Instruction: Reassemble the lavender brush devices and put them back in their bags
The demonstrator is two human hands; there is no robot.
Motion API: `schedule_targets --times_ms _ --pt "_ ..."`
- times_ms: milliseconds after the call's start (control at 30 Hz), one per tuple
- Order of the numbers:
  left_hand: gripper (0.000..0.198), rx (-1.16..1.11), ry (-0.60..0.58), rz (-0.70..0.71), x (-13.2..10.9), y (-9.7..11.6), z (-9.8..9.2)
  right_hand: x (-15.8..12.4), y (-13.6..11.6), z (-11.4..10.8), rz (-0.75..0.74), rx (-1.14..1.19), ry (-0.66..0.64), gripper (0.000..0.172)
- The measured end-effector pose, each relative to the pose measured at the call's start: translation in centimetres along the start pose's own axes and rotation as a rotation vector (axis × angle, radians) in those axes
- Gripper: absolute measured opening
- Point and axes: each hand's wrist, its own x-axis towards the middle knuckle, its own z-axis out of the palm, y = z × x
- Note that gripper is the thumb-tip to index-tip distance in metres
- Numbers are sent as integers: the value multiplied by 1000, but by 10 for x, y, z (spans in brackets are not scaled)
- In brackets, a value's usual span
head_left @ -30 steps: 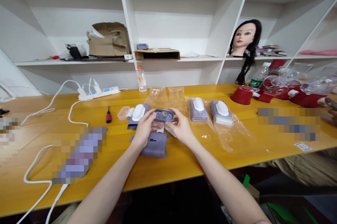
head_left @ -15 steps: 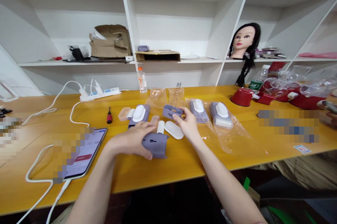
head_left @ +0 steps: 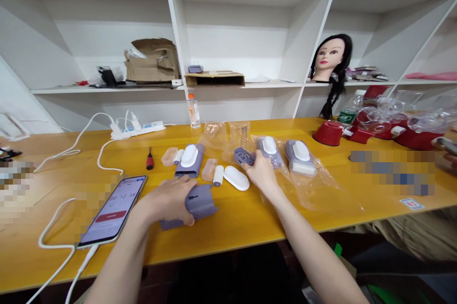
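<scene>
Two white-topped purple devices [head_left: 273,157] [head_left: 299,151] sit near the right hand [head_left: 263,174].

Free lane on bare table [head_left: 243,220] between shell [head_left: 204,199] and right forearm [head_left: 303,237], lid [head_left: 236,178] capping its back; phone [head_left: 114,213] blocks the left, bagged units [head_left: 300,152] crowd behind and beside right hand [head_left: 263,173].

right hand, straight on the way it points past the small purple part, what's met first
The right hand would probably meet a clear plastic bag beyond the small purple part; the spring is near that line too, depth unclear.
</scene>
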Motion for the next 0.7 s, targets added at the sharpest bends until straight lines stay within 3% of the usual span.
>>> schedule_targets --times_ms 167,367,467,567,600,700 --pt "69 57 -23 -1 4 -1 0 -1 -1 4 -15 -78 -44 28" --pt "69 -64 37 41 3 1 -3 -4 -3 -1 -165 112 99 29" --pt "62 -283 214 70 8 6 -3 -8 -10 -6 -273 305 112 33" --pt "57 -634 495 48 22 17 -2 -14 -18 -7 -313 587 -46 29" --pt "57 -794 520 69 28 21 -1 -15 -20 -6 -306 690 -121 26" --pt "58 -1168 343 156 41 30 4 -18 -23 -1 -243 913 -293 20"
